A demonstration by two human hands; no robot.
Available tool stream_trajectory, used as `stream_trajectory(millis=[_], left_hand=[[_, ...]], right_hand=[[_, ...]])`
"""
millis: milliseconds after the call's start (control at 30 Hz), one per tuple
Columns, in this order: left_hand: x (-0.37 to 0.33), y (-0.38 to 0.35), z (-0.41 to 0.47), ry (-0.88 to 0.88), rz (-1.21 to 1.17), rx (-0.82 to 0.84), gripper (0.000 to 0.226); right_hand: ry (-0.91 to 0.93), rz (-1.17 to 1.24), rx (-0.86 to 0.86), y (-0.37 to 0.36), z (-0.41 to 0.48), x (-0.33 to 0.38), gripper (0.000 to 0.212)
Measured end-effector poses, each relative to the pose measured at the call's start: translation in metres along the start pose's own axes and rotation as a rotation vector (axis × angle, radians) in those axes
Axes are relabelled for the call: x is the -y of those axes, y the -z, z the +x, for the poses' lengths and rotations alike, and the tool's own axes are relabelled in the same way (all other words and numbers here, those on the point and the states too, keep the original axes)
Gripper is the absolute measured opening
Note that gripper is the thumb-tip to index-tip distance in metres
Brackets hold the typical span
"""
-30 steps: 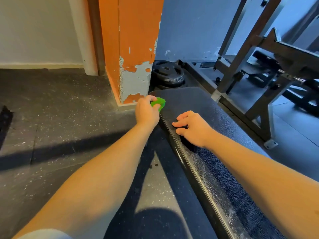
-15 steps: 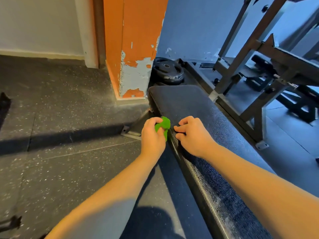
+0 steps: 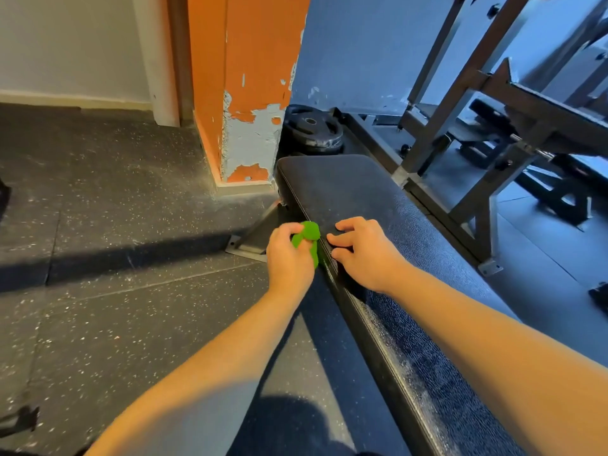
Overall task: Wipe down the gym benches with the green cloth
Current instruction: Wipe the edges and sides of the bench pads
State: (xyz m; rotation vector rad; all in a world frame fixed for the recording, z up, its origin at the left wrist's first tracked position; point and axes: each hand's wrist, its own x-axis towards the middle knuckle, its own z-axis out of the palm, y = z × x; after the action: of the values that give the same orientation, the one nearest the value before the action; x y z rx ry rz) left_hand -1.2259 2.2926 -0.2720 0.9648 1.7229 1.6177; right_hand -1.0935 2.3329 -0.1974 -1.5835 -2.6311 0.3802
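Green cloth (image 3: 307,236) is bunched in my left hand (image 3: 289,258) — most of it buried in the fist, only a wad showing — and pressed to the left edge of the gym bench (image 3: 362,192). My right hand (image 3: 362,255) rests on the pad just beside it, fingers bent, holding nothing. The bench's near end is cut off; a weight plate (image 3: 311,130) sits half hidden behind its far end.

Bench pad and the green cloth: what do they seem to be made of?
The bench pad: likely black vinyl or faux leather over padding; pebbled grain, dull sheen, whitish speckles along the near edge. The green cloth: soft fabric, perhaps microfibre; matte, bunched into folds. Weave too small to tell.
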Motion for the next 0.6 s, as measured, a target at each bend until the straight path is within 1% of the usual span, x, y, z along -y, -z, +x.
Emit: stream_trajectory(millis=[100,167,200,233,267,333,367,400,433,500,600], left_hand=[[-0.008,0.008,0.025,0.003,0.091,-0.023,0.019],[-0.015,0.013,0.037,-0.093,0.152,-0.033,0.022],[-0.022,0.013,0.043,-0.163,0.196,-0.011,0.023],[-0.03,0.01,0.051,-0.23,0.269,0.049,0.023],[-0.039,0.005,0.058,-0.3,0.39,0.143,0.023],[-0.059,-0.009,0.069,-0.473,0.686,0.382,0.021],[-0.066,-0.016,0.073,-0.546,0.787,0.487,0.02],[-0.071,-0.022,0.077,-0.581,0.842,0.556,0.02],[-0.074,-0.026,0.082,-0.585,0.876,0.576,0.02],[-0.075,-0.027,0.097,-0.564,0.938,0.504,0.022],[-0.076,-0.024,0.108,-0.458,1.026,0.346,0.025]], right_hand=[[-0.01,0.014,0.019,0.006,-0.002,0.004,0.033],[-0.017,0.026,-0.044,0.008,-0.009,0.005,0.031],[-0.029,0.033,-0.093,0.008,-0.015,0.005,0.029],[-0.049,0.041,-0.135,0.007,-0.022,0.004,0.027],[-0.071,0.049,-0.166,0.006,-0.03,0.003,0.027],[-0.109,0.063,-0.174,0.004,-0.043,0.001,0.029],[-0.116,0.062,-0.165,0.002,-0.047,0.0,0.03],[-0.119,0.059,-0.158,0.001,-0.049,-0.001,0.031],[-0.126,0.058,-0.154,0.0,-0.049,-0.001,0.032],[-0.139,0.059,-0.149,0.0,-0.045,-0.001,0.031],[-0.145,0.048,-0.14,0.002,-0.04,0.002,0.029]])
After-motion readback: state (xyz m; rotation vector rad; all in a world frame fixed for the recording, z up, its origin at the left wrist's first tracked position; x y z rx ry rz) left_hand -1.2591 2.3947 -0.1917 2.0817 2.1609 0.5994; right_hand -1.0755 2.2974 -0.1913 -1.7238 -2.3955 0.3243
